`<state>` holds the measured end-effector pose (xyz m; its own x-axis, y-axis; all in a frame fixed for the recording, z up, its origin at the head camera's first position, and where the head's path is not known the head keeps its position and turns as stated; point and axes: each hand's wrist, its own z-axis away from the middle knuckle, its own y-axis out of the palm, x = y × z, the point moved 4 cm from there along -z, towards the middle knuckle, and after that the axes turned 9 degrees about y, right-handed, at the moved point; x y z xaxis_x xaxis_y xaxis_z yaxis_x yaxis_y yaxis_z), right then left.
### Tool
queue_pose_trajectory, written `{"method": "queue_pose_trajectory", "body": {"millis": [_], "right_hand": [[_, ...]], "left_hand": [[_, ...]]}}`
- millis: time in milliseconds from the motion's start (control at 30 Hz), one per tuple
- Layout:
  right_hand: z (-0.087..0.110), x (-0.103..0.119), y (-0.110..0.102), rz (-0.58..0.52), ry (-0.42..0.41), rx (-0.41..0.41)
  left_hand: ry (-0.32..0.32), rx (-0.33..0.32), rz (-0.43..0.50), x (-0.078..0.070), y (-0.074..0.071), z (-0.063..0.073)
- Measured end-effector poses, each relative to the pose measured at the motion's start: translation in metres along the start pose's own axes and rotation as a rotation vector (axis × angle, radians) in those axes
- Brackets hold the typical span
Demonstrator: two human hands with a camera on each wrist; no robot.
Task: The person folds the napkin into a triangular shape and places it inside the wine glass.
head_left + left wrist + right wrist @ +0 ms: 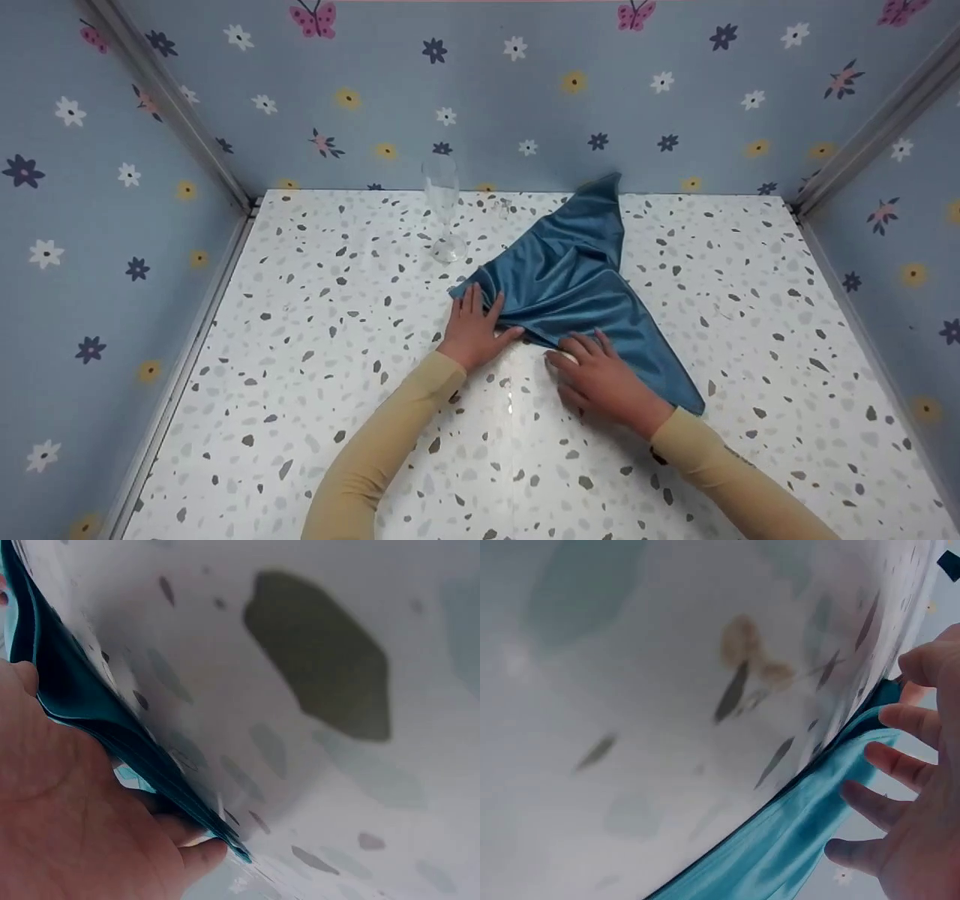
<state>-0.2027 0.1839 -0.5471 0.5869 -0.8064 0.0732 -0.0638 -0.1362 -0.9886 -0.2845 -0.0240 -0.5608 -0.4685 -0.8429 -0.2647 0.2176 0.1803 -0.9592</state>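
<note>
A shiny blue cloth (pixel 577 262) lies folded into a rough triangle with creases across its middle. My left hand (pixel 475 330) rests on its left corner, fingers extended over the fabric and thumb along the near edge. In the left wrist view, layered folds of the cloth (pixel 82 690) run past the fingers of that hand (pixel 67 795). At the near edge, further right, my right hand (pixel 611 379) touches the cloth with relaxed fingers. The right wrist view shows the right hand's fingers (pixel 900 765) spread beside the cloth's edge (pixel 780 832).
A clear stemmed glass (pixel 442 195) stands upright behind the cloth's left corner. The white speckled tabletop (pixel 322 315) is bounded by blue flowered panels (pixel 495 97) at the back and both sides. The cloth's far tip reaches the back panel in the head view.
</note>
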Motion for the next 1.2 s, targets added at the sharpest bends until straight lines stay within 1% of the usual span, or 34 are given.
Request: {"method": "queue_pose_trajectory", "body": {"millis": [67, 200, 300, 500, 667, 833, 1000, 1133, 1200], "right_hand": [[-0.001, 0.004, 0.001, 0.006, -0.002, 0.007], [-0.002, 0.012, 0.007, -0.006, 0.011, 0.067], [-0.003, 0.015, 0.012, -0.039, 0.052, 0.098], [-0.002, 0.013, 0.017, -0.030, 0.159, 0.147], [-0.003, 0.011, 0.015, -0.058, 0.205, 0.171], [-0.003, 0.011, 0.014, -0.074, 0.209, 0.205], [-0.002, 0.009, 0.011, -0.080, 0.226, 0.240], [0.000, 0.004, 0.009, -0.092, 0.241, 0.257], [0.003, 0.000, 0.008, -0.089, 0.231, 0.259]], "left_hand": [[0.013, 0.003, -0.002, 0.000, 0.000, -0.001], [0.040, 0.011, 0.003, -0.002, 0.001, -0.002], [0.048, 0.028, 0.004, -0.003, 0.002, -0.002], [0.046, 0.062, -0.005, -0.004, 0.001, -0.004], [0.044, 0.060, -0.035, -0.003, -0.002, -0.002], [0.057, 0.063, -0.057, -0.002, -0.002, 0.003], [0.069, 0.047, -0.033, -0.004, -0.004, 0.005], [0.057, 0.054, -0.044, -0.007, -0.003, 0.008], [0.049, 0.063, -0.059, -0.009, -0.002, 0.010]]}}
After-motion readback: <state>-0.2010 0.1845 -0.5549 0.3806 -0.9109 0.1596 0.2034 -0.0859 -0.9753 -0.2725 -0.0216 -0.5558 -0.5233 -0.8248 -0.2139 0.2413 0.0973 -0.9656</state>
